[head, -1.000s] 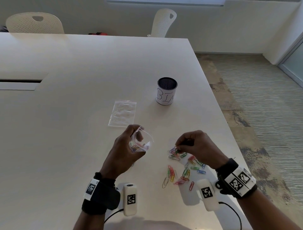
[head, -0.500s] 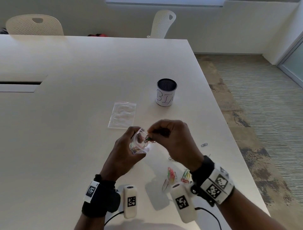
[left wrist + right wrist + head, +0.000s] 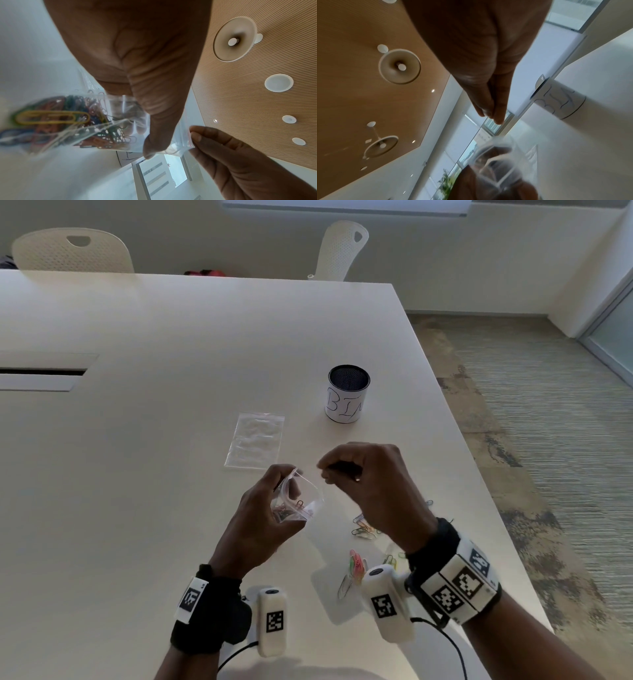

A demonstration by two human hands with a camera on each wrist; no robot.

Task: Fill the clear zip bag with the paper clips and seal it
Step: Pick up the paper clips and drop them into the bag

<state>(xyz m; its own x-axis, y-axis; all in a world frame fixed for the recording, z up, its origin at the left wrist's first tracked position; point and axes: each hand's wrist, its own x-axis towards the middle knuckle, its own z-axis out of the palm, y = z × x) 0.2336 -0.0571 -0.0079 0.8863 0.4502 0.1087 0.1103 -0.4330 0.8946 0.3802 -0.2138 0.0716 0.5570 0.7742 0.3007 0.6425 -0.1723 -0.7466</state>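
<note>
My left hand (image 3: 286,486) grips a small clear zip bag (image 3: 298,501) just above the table, mouth held open toward the right. Several coloured paper clips (image 3: 51,117) lie inside the bag (image 3: 106,121). My right hand (image 3: 323,469) hovers just right of the bag mouth, thumb and fingertips (image 3: 491,115) pressed together with nothing visible between them. Loose paper clips (image 3: 363,530) lie on the table under my right wrist, with more clips (image 3: 356,566) nearer me and one stray clip (image 3: 428,503) further right.
A second, flat clear zip bag (image 3: 255,440) lies beyond my hands. A mesh cup labelled BIN (image 3: 347,393) stands behind it to the right. The table's right edge (image 3: 479,467) runs close to my right arm. Two white chairs stand at the far side.
My right hand left the clip pile, carried clips to the bag mouth, and has now drawn back slightly to the right without them. The left hand kept holding the bag.
</note>
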